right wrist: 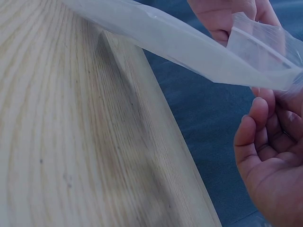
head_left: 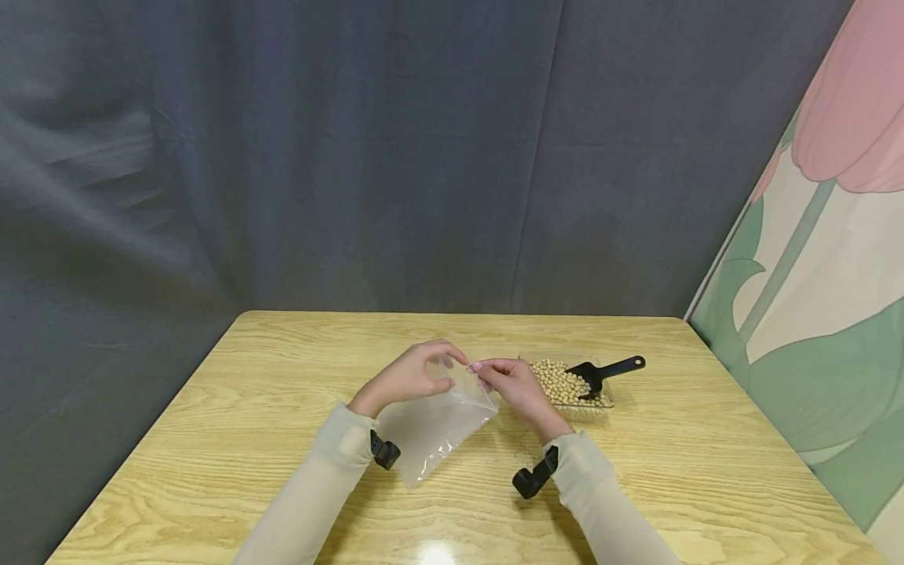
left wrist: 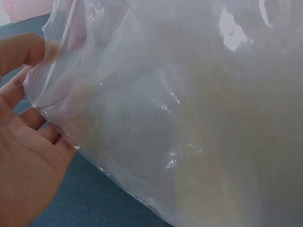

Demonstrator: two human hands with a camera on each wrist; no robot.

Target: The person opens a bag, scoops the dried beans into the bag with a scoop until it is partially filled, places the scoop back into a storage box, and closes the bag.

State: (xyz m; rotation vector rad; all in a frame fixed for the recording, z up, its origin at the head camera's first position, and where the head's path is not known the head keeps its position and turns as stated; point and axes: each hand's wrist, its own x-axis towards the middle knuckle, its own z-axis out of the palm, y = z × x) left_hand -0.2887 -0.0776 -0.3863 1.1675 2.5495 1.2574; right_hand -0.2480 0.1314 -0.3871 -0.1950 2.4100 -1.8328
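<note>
A clear plastic zip bag [head_left: 441, 431] hangs slanted between both hands, its mouth at the top and its lower corner toward the front. My left hand [head_left: 413, 377] curves round the mouth at the left, thumb and fingers at the film. In the left wrist view, that hand [left wrist: 35, 127] grips the edge beside the zip strip [left wrist: 57, 56], partly seen through the plastic. With thumb and forefinger, my right hand [head_left: 519, 388] pinches the right side of the mouth. The right wrist view has this right hand [right wrist: 272, 165] with its other fingers curled below the bag [right wrist: 184, 42].
Just right of the right hand, a clear tub [head_left: 589, 412] of pale yellow beans [head_left: 554, 380] stands on the wooden table [head_left: 282, 424]. A black scoop [head_left: 596, 377] rests in the beans, handle pointing right. Behind the table hangs a dark curtain [head_left: 388, 157].
</note>
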